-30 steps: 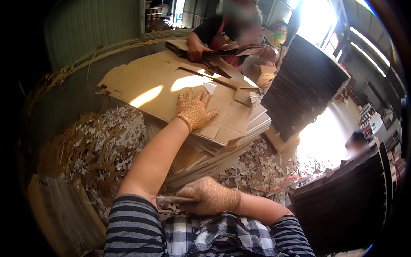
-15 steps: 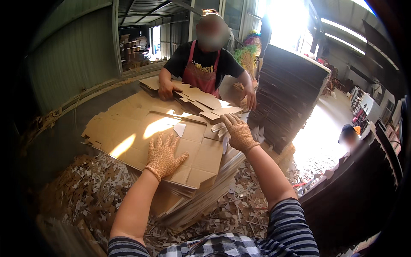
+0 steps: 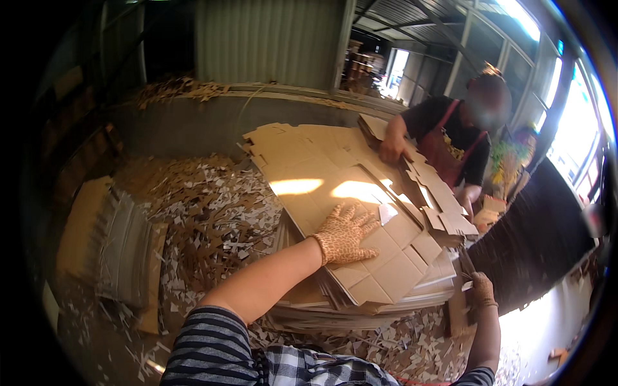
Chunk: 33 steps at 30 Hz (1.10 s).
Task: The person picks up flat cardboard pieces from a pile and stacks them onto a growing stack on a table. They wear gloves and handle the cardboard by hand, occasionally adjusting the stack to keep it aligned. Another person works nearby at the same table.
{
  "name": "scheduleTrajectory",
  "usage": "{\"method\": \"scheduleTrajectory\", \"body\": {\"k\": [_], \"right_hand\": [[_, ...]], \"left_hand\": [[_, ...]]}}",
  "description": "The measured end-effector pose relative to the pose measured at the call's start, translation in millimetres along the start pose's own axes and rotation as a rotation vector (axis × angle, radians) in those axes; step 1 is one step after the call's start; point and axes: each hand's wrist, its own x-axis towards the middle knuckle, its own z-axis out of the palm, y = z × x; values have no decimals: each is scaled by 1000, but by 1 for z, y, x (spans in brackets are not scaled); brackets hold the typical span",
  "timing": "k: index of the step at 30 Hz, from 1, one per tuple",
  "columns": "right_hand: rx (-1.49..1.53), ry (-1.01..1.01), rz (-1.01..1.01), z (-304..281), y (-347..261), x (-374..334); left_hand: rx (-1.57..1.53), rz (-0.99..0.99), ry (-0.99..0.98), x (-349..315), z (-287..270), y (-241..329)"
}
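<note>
My left hand (image 3: 347,237), in a tan patterned glove, lies flat with spread fingers on a die-cut cardboard sheet (image 3: 299,204) on top of a stack. Near its fingertips is a small pale scrap (image 3: 387,213). My right hand (image 3: 481,291), also gloved, is low beside the stack's right side, its fingers curled. Narrow pale strips show by its fingertips, but what it grips is hard to make out. Beyond my hands, a co-worker's hand (image 3: 394,149) rests on a smaller pile of cut cardboard pieces (image 3: 432,186).
Cardboard scraps (image 3: 212,212) litter the floor around the stack. At the left stands another bundle of cardboard (image 3: 122,251). A co-worker in a red apron (image 3: 444,154) leans over the far right side. A tall dark stack (image 3: 541,225) stands at the right.
The view has swung left. My right hand has left the sheet's far right edge and dropped beside the stack. My left hand stays flat on the cardboard. The co-worker leans lower.
</note>
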Motion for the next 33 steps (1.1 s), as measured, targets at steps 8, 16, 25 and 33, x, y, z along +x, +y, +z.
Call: {"method": "scheduleTrajectory", "body": {"k": [8, 16, 25, 33], "right_hand": [[204, -204, 786, 29, 70, -73], [1045, 245, 369, -83, -161, -5], [1290, 305, 426, -2, -228, 75], [1320, 220, 488, -33, -235, 54]], "left_hand": [[-12, -14, 1, -4, 0, 0], [-8, -16, 22, -3, 6, -7], [-14, -19, -18, 2, 2, -6], [-82, 21, 62, 0, 5, -8]]}}
